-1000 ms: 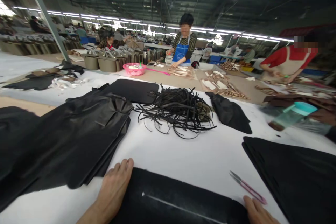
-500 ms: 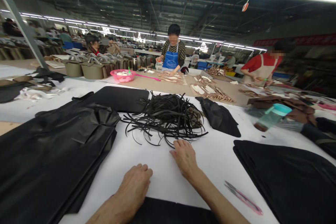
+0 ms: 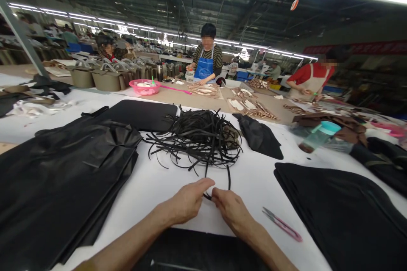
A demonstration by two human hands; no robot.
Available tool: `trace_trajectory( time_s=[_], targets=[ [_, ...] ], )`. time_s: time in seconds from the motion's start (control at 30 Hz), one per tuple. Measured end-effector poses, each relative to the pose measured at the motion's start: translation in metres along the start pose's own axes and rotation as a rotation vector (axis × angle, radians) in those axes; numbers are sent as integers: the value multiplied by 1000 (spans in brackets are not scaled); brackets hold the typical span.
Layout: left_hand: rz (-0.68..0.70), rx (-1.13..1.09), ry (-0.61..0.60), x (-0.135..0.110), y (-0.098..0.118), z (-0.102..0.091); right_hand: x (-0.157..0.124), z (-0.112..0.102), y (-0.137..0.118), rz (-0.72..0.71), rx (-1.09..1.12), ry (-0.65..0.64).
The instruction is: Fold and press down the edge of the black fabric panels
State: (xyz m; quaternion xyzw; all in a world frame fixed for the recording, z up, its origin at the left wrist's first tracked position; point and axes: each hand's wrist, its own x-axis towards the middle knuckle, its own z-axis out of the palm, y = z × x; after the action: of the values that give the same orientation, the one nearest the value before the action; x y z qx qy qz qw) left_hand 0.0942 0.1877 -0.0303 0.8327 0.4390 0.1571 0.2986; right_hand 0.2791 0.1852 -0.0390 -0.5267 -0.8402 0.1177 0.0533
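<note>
A thin black strip (image 3: 229,178) loops down from a tangled pile of black strips (image 3: 203,135) on the white-covered table. My right hand (image 3: 231,208) pinches this strip between thumb and fingers. My left hand (image 3: 188,201) is closed at the strip's other side, thumb stretched forward; its fingertips are partly hidden. Below my forearms lies a black sheet (image 3: 200,250), cut off by the lower edge of the view. Pink-handled thread snips (image 3: 282,223) rest on the table to the right of my right hand.
Large black panels (image 3: 63,186) are stacked at left, and another black stack (image 3: 343,211) at right. A small black piece (image 3: 259,135) and a bottle with a turquoise lid (image 3: 319,135) stand beyond. A pink basin (image 3: 144,87) is on the far table, where co-workers (image 3: 206,61) stand.
My left hand has moved forward and right to meet my right hand, which has drawn back toward me. A strip now runs from the pile to my hands. The view has shifted slightly.
</note>
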Motion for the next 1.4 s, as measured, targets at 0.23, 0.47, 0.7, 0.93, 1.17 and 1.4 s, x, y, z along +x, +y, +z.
trace_trajectory(
  time_s=[0.23, 0.47, 0.7, 0.93, 1.17, 1.4],
  targets=[
    [-36, 84, 6, 34, -28, 3, -60, -14, 14, 69, 130, 7],
    [-15, 45, 29, -7, -7, -18, -104, -32, 44, 269, 387, 40],
    [-123, -133, 18, -58, 17, -39, -131, -54, 50, 425, 813, 1],
    [-566, -563, -176, -127, 39, -21, -179, -73, 43, 571, 997, -315],
    [-799, -586, -186, -153, 21, 23, -188, -7, 34, 587, 883, -325],
    [-920, -502, -31, -160, -11, 42, -172, 16, 32, 696, 691, -113]
  ],
)
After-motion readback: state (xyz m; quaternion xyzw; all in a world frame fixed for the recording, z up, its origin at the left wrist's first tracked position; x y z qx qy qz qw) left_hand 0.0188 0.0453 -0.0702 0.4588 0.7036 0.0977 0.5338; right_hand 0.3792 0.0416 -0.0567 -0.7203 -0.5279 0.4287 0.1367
